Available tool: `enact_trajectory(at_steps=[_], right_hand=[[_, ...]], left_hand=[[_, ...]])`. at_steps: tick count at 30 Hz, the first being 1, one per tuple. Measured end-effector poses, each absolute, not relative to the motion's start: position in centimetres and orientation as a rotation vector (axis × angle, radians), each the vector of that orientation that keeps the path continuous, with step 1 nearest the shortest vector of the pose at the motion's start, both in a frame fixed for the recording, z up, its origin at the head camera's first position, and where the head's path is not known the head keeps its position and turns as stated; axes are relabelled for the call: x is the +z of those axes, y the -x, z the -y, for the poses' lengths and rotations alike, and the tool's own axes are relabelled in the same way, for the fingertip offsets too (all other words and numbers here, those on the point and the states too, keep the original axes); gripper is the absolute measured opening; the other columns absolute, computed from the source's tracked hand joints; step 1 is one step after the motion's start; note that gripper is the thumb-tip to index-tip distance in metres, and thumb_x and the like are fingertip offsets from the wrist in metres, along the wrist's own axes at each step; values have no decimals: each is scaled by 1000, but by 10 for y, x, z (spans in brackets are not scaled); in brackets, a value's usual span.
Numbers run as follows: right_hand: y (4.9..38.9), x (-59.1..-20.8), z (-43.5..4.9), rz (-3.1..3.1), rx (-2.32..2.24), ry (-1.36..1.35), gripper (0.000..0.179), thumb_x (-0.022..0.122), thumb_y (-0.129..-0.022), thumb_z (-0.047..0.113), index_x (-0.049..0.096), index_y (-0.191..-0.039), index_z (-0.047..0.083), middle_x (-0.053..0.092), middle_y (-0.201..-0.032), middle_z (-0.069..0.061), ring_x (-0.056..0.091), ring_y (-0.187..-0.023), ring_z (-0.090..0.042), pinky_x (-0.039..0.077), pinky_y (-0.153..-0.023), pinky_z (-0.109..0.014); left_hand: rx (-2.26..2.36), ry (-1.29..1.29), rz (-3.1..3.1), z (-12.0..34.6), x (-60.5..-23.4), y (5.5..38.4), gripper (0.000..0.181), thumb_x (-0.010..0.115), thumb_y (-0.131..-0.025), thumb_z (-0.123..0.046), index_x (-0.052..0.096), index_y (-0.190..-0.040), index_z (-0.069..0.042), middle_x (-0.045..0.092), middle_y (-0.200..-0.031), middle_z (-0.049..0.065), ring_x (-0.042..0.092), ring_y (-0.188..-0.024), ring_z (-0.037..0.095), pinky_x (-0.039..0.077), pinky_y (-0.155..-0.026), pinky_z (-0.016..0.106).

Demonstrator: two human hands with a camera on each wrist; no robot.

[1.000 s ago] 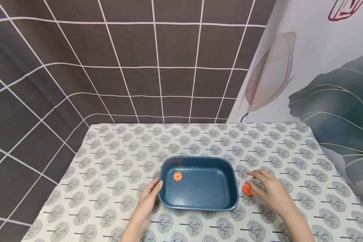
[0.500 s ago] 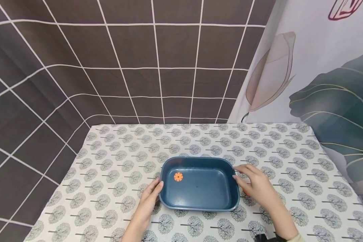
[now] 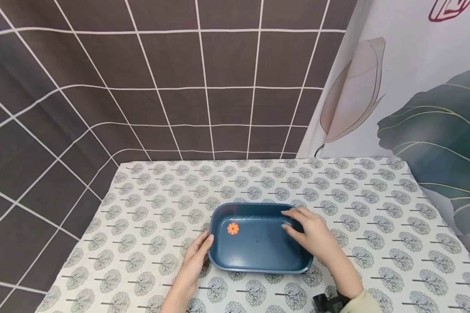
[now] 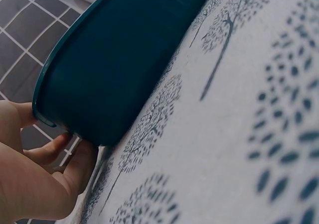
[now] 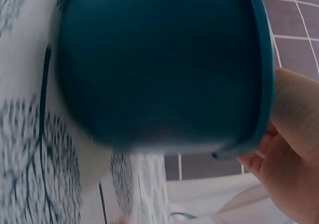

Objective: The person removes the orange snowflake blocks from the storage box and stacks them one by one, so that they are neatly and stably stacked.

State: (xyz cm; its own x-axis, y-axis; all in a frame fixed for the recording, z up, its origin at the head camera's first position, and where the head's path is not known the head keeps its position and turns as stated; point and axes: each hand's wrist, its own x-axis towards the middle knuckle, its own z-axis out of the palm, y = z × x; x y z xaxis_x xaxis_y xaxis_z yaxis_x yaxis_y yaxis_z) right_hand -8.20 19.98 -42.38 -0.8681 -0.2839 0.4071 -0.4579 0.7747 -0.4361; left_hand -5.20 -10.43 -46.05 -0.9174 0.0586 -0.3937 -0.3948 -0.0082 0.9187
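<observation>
Head view shows the left hand [image 3: 196, 256] and right hand [image 3: 311, 232] pinching the light, stiff blue plastic tray [image 3: 258, 261] by its end rims, a good place to hold.

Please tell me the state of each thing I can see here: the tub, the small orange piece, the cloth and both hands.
Tub: upright on the table, open, no lid.
Orange disc: lying flat inside the tub, near its left end.
Tablecloth: spread flat under the tub.
Left hand: its grip is on the tub's left end.
Right hand: over the tub's right end, fingers reaching inside; whether it holds anything cannot be told.
</observation>
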Motion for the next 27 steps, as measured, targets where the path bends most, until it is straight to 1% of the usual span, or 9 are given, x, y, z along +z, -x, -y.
enact_trajectory(at_steps=[8, 14, 17, 22, 27], right_hand=[[85, -424, -174, 2688, 825, -595, 32, 74, -80, 23, 68, -110, 12, 64, -106, -1, 62, -99, -20, 54, -83, -38], [88, -425, -157, 2745, 847, -563, 34, 74, -81, 24, 67, -112, 14, 63, -107, 2, 60, -102, -18, 53, -86, -38], [90, -427, -149, 2760, 875, -552, 35, 74, -81, 24, 67, -113, 14, 63, -108, 2, 60, -103, -19, 53, -86, -38], [91, -431, -135, 2775, 923, -533, 37, 75, -80, 25, 67, -114, 13, 63, -109, 1, 61, -101, -20, 53, -82, -39], [94, -433, -124, 2778, 945, -537, 38, 76, -79, 25, 67, -114, 13, 64, -109, 1, 60, -101, -22, 52, -83, -41]], left_hand=[[2004, 346, -1951, 104, -462, 51, 72, 51, -92, -48, 29, -145, -5, 27, -151, 17, 32, -135, 34, 24, -112, 51], [1997, 346, -1963, 105, -462, 52, 73, 51, -92, -50, 29, -145, -5, 29, -150, 17, 34, -134, 34, 26, -111, 51], [1995, 350, -1971, 106, -463, 52, 73, 51, -91, -50, 30, -145, -6, 30, -149, 17, 35, -133, 34, 26, -111, 51], [2000, 366, -1960, 106, -465, 53, 71, 53, -91, -48, 31, -144, -6, 31, -149, 15, 34, -134, 33, 26, -112, 50], [2004, 349, -1961, 104, -463, 53, 72, 52, -91, -49, 31, -145, -5, 30, -149, 16, 34, -134, 33, 26, -111, 51]])
